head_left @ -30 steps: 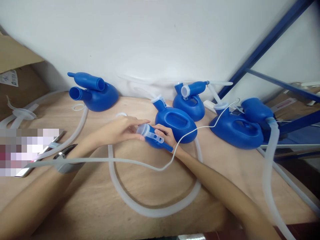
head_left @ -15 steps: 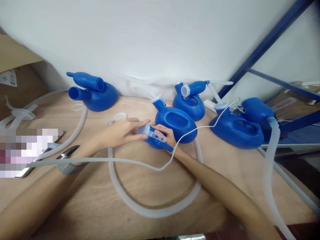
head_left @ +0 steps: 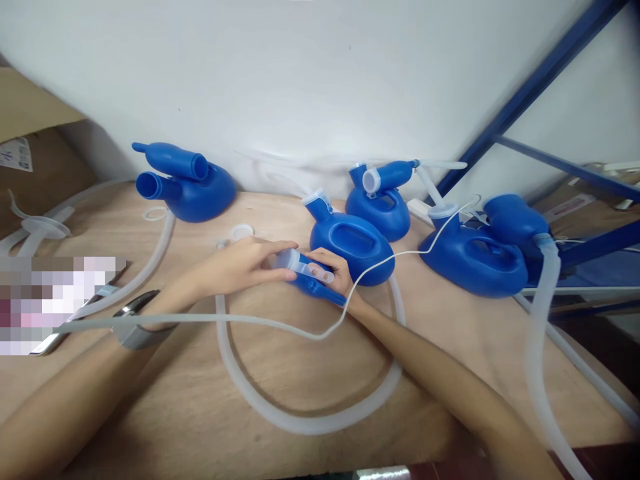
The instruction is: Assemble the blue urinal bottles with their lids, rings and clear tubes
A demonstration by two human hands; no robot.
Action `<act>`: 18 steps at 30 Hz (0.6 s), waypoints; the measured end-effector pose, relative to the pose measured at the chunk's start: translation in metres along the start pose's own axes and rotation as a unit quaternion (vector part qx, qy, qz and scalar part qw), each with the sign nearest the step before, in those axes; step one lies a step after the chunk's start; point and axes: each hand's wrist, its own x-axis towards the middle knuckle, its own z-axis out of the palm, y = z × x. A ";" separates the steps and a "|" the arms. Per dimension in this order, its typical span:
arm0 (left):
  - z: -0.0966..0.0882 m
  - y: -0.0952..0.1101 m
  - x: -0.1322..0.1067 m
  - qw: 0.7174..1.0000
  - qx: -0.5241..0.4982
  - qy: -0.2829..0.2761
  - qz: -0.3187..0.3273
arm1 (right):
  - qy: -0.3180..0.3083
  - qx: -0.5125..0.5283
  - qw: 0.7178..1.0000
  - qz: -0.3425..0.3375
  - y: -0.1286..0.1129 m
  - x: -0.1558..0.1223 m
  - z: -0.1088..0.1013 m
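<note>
My right hand (head_left: pixel 336 273) is closed round a small blue funnel-shaped part (head_left: pixel 311 285) with a clear perforated tube piece (head_left: pixel 306 265) on top. My left hand (head_left: pixel 239 267) rests on the wide clear end of that piece, fingers together and pressing on it. Both hands meet over the wooden tabletop (head_left: pixel 310 373), just in front of a blue plastic bottle with a handle (head_left: pixel 351 241). A wide translucent hose (head_left: pixel 300 419) loops round below my hands. A thin white tube (head_left: pixel 320 335) crosses my left wrist, where I wear a metal watch (head_left: pixel 137 321).
Three more blue bottles stand along the white wall: one at left (head_left: pixel 187 183), one at centre back (head_left: pixel 379 203), one at right (head_left: pixel 475 257) with a corrugated hose (head_left: pixel 543 333). A cardboard box (head_left: pixel 30 153) sits far left. Blue steel frame bars (head_left: pixel 540 73) rise at right.
The clear perforated piece has turned slightly and sits lower against the blue part. My left hand has shifted a little to the right along it. My right hand stays put.
</note>
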 end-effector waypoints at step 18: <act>-0.002 -0.010 0.003 0.992 -0.104 0.059 -0.045 | 0.099 0.081 0.990 0.062 -0.010 -0.005 0.009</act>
